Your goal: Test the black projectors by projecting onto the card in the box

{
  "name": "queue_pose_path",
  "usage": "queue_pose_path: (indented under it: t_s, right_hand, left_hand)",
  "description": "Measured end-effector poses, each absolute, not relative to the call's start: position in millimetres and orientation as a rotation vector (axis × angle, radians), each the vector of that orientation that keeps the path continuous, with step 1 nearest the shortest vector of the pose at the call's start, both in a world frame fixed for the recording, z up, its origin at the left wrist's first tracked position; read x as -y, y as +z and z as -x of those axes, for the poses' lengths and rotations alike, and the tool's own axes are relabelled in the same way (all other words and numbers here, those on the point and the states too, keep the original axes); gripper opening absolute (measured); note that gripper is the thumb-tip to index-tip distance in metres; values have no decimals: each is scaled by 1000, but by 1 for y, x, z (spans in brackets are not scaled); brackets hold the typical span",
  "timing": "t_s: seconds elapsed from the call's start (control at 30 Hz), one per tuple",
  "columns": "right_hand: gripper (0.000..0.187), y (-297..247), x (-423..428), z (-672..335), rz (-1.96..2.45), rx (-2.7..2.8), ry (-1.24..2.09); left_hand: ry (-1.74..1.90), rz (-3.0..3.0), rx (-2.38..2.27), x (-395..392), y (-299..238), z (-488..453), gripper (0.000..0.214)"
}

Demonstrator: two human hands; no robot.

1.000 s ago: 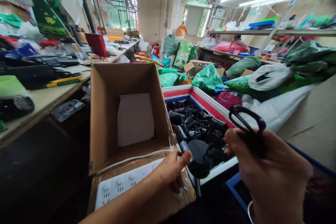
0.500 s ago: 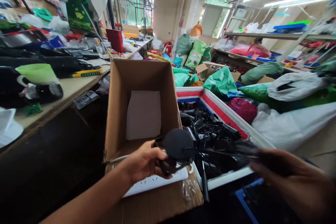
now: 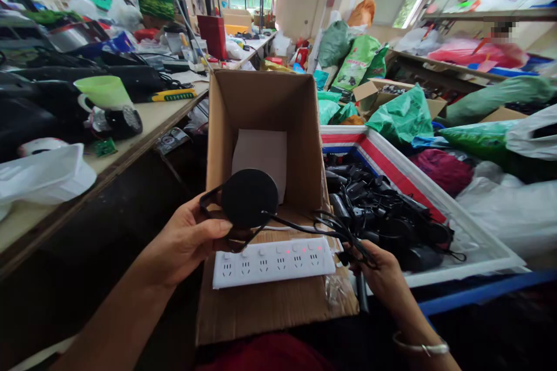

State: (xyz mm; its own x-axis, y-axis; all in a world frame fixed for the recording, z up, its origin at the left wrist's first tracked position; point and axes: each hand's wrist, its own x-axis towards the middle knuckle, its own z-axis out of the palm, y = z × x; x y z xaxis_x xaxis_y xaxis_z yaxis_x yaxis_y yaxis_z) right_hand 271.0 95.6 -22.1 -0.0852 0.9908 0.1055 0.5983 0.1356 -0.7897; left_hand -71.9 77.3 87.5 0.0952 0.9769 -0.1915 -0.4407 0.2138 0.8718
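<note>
While left hand [image 3: 187, 240] grips black disc [image 3: 249, 197], now raised before box [image 3: 261, 98], right hand [image 3: 378, 272], lowered, pinches cable [image 3: 300, 225].

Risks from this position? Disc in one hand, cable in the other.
1. The cable runs slack between the black disc in the left hand and the right hand; its loops could snag on the tangled black parts in the bin.
2. The power strip lies on the cardboard flap; a tug might slide it off.
</note>
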Motion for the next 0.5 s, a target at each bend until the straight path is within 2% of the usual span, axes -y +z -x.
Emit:
queue_pose_path:
  t_s: [0.27, 0.5]
  right_hand:
    - [23, -45, -102, -249, 1356, 1921, 897]
    - [23, -23, -111, -241, 1264, 2157, 960]
  left_hand:
    - [1231, -728, -1036, -75, 65, 84, 43]
    - [1229, -679, -1089, -75, 49, 85, 51]
